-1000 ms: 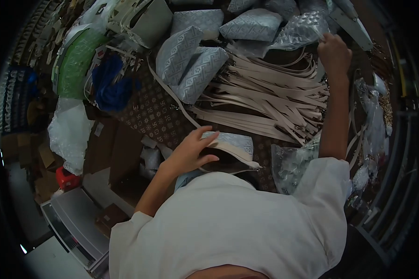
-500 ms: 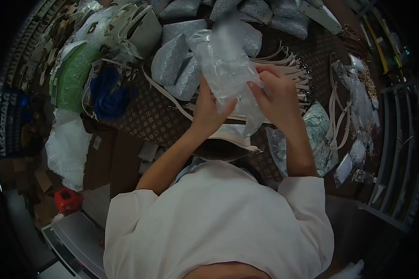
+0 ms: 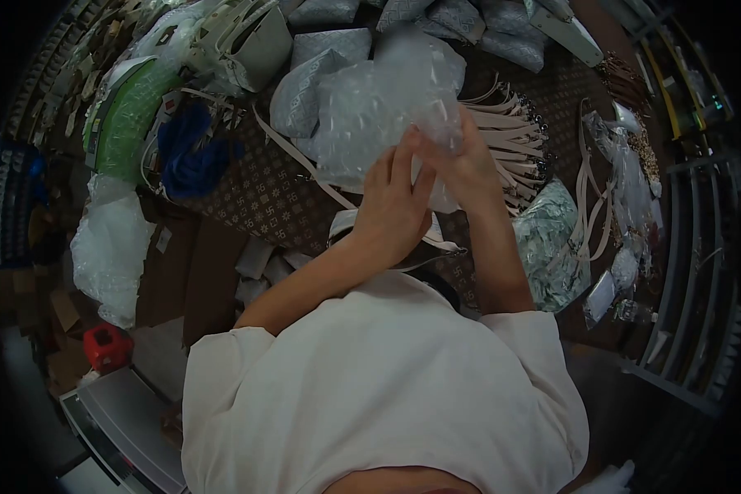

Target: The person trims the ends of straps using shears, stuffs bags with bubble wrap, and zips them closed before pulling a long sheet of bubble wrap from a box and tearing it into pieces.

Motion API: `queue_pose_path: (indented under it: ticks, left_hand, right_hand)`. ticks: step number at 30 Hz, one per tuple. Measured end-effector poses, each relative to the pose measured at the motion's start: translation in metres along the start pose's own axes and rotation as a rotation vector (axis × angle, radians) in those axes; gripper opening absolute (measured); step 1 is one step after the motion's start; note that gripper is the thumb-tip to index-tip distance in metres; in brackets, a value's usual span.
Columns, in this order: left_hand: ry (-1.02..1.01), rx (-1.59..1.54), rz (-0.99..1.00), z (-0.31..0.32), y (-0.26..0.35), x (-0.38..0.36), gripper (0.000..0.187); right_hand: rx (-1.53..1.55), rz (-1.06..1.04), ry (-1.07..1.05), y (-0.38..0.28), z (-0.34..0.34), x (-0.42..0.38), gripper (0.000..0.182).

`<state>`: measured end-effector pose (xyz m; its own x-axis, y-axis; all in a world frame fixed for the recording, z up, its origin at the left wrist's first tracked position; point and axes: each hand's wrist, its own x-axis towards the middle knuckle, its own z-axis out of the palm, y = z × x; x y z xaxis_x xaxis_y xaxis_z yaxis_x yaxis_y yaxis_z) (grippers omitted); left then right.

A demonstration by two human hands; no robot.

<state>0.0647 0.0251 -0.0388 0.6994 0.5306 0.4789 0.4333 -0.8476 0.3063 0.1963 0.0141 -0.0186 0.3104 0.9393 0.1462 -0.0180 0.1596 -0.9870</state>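
The clear plastic (image 3: 350, 123) has spread wider, the left fingers (image 3: 401, 170) and right fingers (image 3: 470, 136) having drawn together

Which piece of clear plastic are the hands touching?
The crumpled sheet in the middle, partly hiding a patterned pouch; the whitish piece at left and the crinkled bag at right lie untouched.

No words or numbers can be read. To the left of the left hand's (image 3: 387, 216) fingers (image 3: 401, 169), the brown cloth (image 3: 267, 191) bears rows of pale printed signs: hooked crosses and small flower-like shapes. Farther left of those fingers, a small pale tag (image 3: 164, 240) lies against brown cardboard (image 3: 166, 276); any print on it is too small to make out.
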Motion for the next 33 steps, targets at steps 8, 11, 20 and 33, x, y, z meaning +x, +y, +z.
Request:
queue_pose_path:
  ticks: [8, 11, 20, 33]
  left_hand:
    - [0.318, -0.784, -0.437, -0.034, -0.092, -0.031, 0.081]
    - [0.089, -1.306, -0.602, -0.024, -0.105, -0.050, 0.072]
    - [0.339, -0.941, -0.679, -0.041, -0.070, -0.052, 0.016]
    - [-0.887, -0.388, 0.130, 0.004, -0.098, -0.068, 0.051]
  right_hand:
    - [0.281, 0.084, 0.039, 0.018, -0.070, -0.032, 0.043]
    - [0.274, 0.108, 0.016, 0.029, -0.074, -0.042, 0.050]
    - [-0.300, -0.018, -0.241, 0.018, -0.063, -0.056, 0.033]
    - [-1.066, 0.078, -0.902, 0.054, -0.027, -0.068, 0.029]
